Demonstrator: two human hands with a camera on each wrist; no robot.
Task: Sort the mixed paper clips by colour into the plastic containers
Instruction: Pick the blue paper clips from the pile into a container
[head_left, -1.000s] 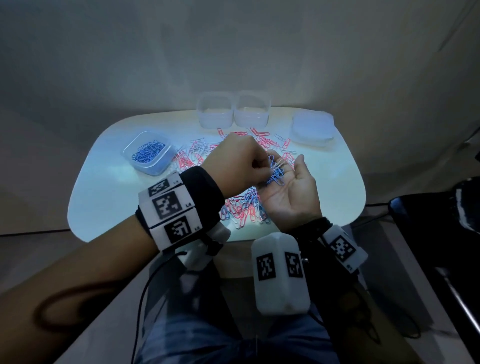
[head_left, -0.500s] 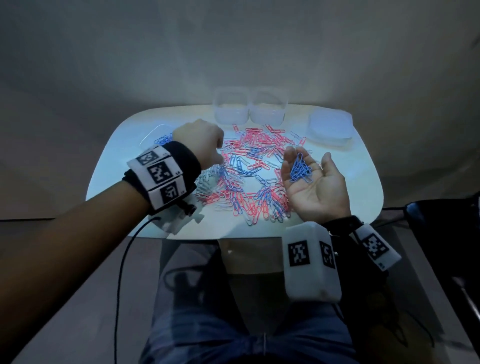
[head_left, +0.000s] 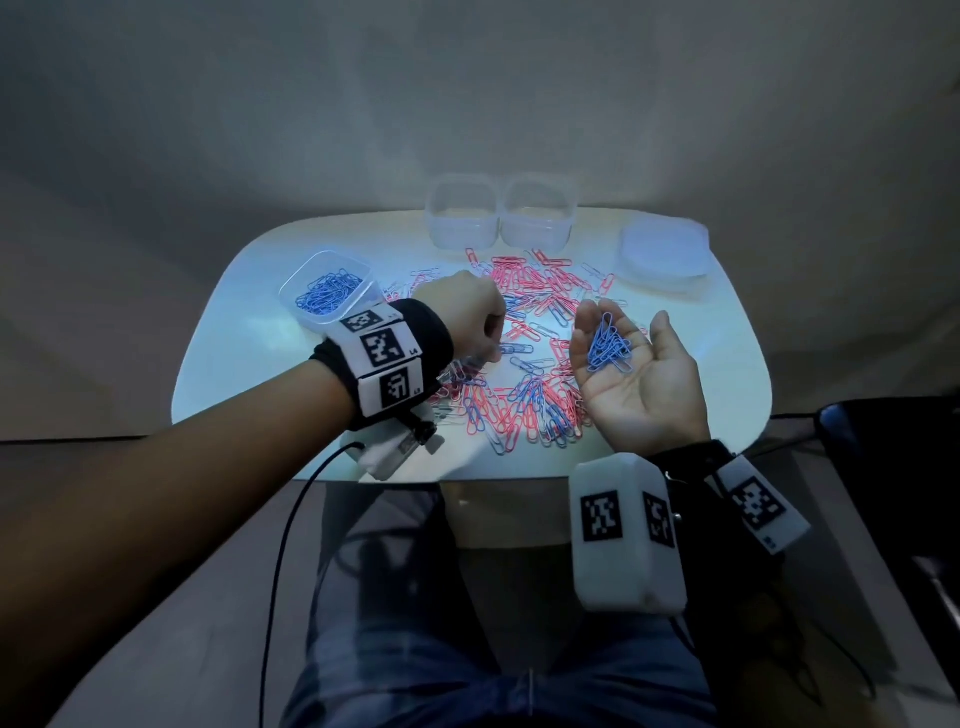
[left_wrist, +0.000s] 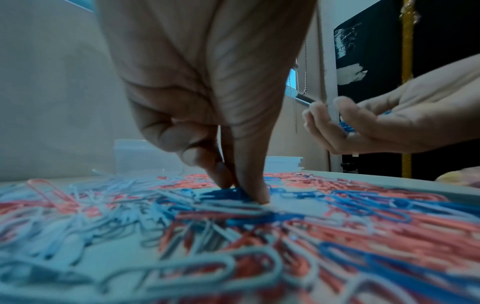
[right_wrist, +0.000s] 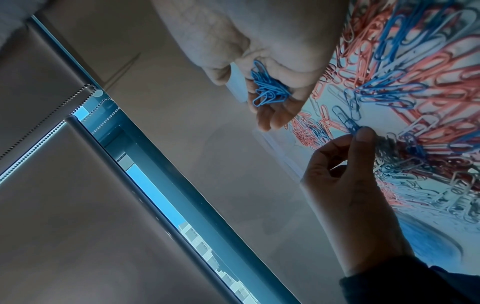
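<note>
Left hand: your left hand (head_left: 470, 317) is down on the desk (head_left: 249, 332), thumb and finger pinching one blue paper clip (left_wrist: 228, 193) in the mixed pile (head_left: 524, 395).
Right hand: your right hand (head_left: 631, 374) is palm up just above the near right side of the pile, fingers loose, with a bunch of blue clips (head_left: 609, 349) lying in it.
Pile: red, blue and white clips lie all over the middle of the desk.
Blue tub: a plastic container (head_left: 327, 291) at the far left has blue clips inside.
Other tubs: two clear containers (head_left: 501, 218) stand side by side at the back.
Lids: a stack of lids (head_left: 662, 249) sits at the back right.
</note>
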